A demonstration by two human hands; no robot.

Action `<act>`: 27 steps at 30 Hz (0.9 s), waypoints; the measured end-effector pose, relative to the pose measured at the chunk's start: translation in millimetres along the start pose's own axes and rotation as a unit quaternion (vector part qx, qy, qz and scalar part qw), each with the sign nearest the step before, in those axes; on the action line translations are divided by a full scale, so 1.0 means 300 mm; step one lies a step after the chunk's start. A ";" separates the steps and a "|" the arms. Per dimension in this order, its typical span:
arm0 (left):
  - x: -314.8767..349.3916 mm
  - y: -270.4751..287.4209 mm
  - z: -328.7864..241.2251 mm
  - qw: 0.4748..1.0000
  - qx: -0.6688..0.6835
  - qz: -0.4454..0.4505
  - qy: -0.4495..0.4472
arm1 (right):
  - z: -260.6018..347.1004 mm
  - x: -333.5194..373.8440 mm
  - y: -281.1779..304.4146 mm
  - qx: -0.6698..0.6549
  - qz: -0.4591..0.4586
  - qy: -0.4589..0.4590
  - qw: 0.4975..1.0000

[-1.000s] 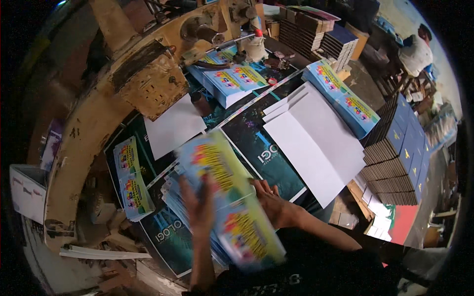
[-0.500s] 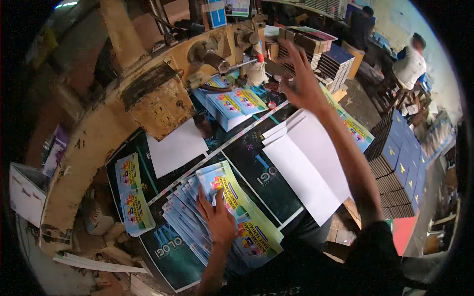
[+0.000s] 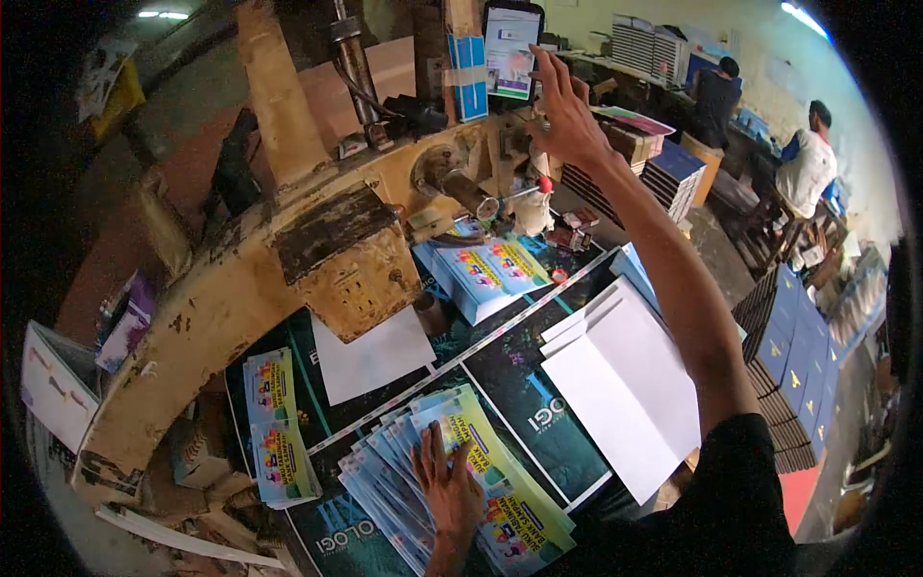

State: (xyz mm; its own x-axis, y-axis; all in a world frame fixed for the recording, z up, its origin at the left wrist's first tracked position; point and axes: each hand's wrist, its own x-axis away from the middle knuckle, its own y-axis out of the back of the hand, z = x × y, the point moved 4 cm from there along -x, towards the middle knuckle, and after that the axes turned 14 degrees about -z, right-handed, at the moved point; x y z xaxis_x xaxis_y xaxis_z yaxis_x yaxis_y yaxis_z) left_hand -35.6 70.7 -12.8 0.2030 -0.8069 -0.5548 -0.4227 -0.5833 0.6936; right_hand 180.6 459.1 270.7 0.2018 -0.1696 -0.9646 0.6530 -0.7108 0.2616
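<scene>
My left hand (image 3: 450,490) lies palm down at 6 o'clock, its fingers a little spread, on top of a fan of printed sheets (image 3: 385,476). The fan is blue with a yellow-green edge and opens toward 7 o'clock over a dark table covering (image 3: 524,438) with white lines. My right hand (image 3: 569,111) is raised at 1 o'clock with its fingers apart. The foremost fingertip overlaps the edge of an upright tablet (image 3: 510,58) with a lit screen, just past 12 o'clock; I cannot tell whether it touches.

At 8 o'clock a narrow stack of matching prints (image 3: 279,428) lies apart from the fan. A thicker stack (image 3: 486,274) in similar colours sits near the centre. The worn, cream-coloured machine (image 3: 187,322) curves from 12 round to 8 o'clock, and its boxy housing (image 3: 348,264) partly hides a blank white sheet (image 3: 370,365). At 4 o'clock overlapping white sheets (image 3: 625,394) lie beside my right forearm. Dark blue books (image 3: 793,356) are piled at 3 o'clock. Farther off, toward 2 o'clock, are 2 people: a person in dark clothing (image 3: 716,108) and a person in a white top (image 3: 806,173).
</scene>
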 end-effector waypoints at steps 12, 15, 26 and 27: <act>-0.011 0.006 -0.002 1.000 0.002 -0.014 0.002 | -0.003 -0.021 0.029 0.001 -0.018 0.032 0.999; -0.012 0.014 -0.011 1.000 -0.005 -0.007 0.004 | -0.016 -0.014 0.013 -0.028 0.004 0.026 0.999; -0.030 -0.002 -0.039 0.999 -0.036 0.014 -0.004 | 0.070 0.083 0.183 0.002 -0.081 -0.017 0.997; -0.038 0.006 -0.055 0.998 -0.050 0.028 0.005 | 0.083 0.145 0.228 0.020 -0.048 -0.077 0.996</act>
State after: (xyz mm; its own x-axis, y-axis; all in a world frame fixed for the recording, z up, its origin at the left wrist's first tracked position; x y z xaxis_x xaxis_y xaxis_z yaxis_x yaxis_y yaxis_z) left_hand -24.2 77.4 2.3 0.1903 -0.8385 -0.5106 -0.3437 -0.5441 0.7654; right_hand 215.8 386.1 245.9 0.0234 -0.2007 -0.9794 0.6340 -0.7544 0.1698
